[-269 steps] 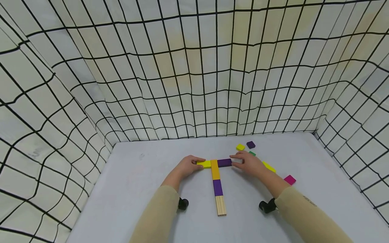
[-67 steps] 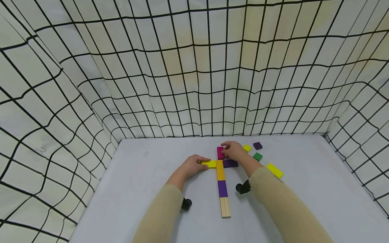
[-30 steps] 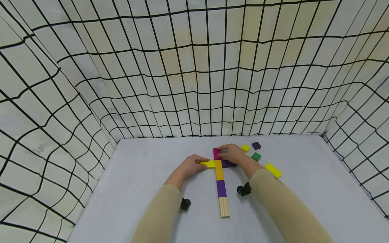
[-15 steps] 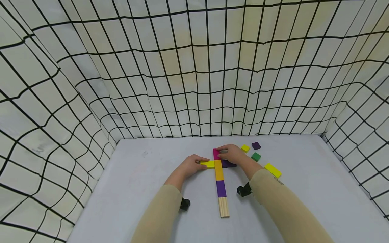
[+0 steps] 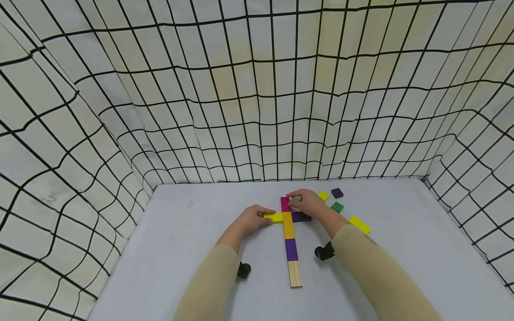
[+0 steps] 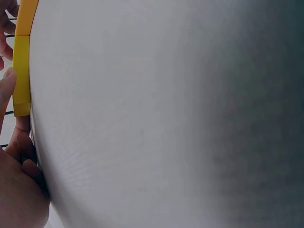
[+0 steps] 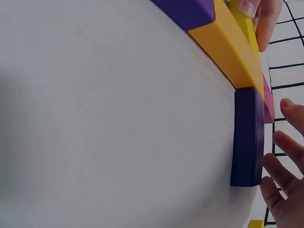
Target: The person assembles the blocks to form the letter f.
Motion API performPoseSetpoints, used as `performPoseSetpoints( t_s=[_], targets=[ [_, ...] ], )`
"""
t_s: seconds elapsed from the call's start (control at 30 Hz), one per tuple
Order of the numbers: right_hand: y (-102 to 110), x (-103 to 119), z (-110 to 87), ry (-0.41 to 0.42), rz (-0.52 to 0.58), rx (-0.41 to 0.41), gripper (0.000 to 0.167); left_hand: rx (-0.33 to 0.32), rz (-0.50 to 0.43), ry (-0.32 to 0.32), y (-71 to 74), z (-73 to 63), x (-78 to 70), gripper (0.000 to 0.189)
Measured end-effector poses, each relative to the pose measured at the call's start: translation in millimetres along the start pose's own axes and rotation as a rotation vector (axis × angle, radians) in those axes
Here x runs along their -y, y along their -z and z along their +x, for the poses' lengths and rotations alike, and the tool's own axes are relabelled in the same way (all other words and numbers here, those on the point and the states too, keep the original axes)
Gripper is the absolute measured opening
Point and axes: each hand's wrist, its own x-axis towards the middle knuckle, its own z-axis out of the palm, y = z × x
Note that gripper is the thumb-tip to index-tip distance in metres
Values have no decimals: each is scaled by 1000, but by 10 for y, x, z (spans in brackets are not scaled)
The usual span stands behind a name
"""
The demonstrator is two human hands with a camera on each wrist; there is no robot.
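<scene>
Wooden blocks lie flat as a cross. A natural wood block (image 5: 295, 274), a purple block (image 5: 291, 249) and an orange block (image 5: 288, 225) make the stem. At the orange block's far end sits a magenta block (image 5: 284, 204). A dark purple block (image 5: 301, 217) forms the right arm, a yellow block (image 5: 274, 218) the left. My left hand (image 5: 252, 218) pinches the yellow block's outer end between thumb and finger. My right hand (image 5: 308, 203) hovers by the magenta block's right side; in the right wrist view its spread fingers (image 7: 285, 142) stand apart from that block.
Right of the cross lie loose pieces: a small yellow block (image 5: 323, 196), a small dark purple block (image 5: 337, 193), a green block (image 5: 337, 207) and a longer yellow block (image 5: 359, 225). Black netting (image 5: 257, 111) over pale walls surrounds the white table (image 5: 172, 249).
The magenta block has come from the table's right side to the orange block's far end, carried by my right hand, whose fingers now ease off it. My left hand stays on the yellow block.
</scene>
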Motion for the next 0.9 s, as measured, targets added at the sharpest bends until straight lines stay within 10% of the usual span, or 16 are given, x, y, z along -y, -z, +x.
performPoseSetpoints(
  t_s=[0.9],
  targets=[
    [755, -712, -532, 64, -40, -83, 44, -9, -10, 2, -8, -18, -13, 30]
  ],
)
